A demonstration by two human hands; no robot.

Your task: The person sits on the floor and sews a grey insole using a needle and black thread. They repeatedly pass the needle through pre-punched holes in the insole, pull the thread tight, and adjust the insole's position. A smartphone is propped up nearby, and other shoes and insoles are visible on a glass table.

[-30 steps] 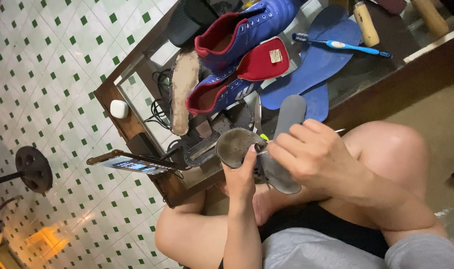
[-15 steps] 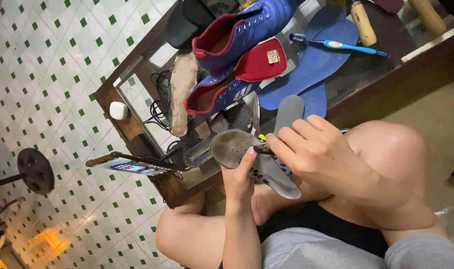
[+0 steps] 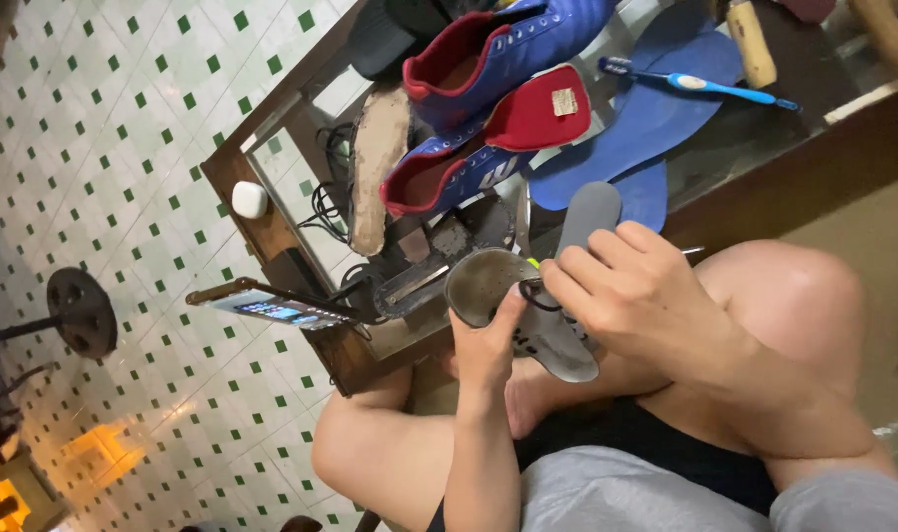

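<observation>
My left hand [image 3: 488,345] grips a grey worn shoe sole [image 3: 513,305] from below, thumb pressed on its face. My right hand [image 3: 626,296] closes over the same sole from the right, fingers curled on its edge near a small yellow-green bit [image 3: 534,263]. I sit cross-legged with my bare knees under both hands. A grey insole [image 3: 587,212] lies just beyond my right fingers.
A low wooden table [image 3: 272,232] with a glass top holds two blue and red shoes [image 3: 488,148], blue insoles [image 3: 656,118], a blue toothbrush [image 3: 695,84], a tan sole [image 3: 375,167] and a white case [image 3: 249,199]. A phone [image 3: 272,307] overhangs its edge. Green-dotted tile floor lies left.
The grey sole has turned slightly in my hands and my left thumb now presses its face. My right fingers have shifted along its edge.
</observation>
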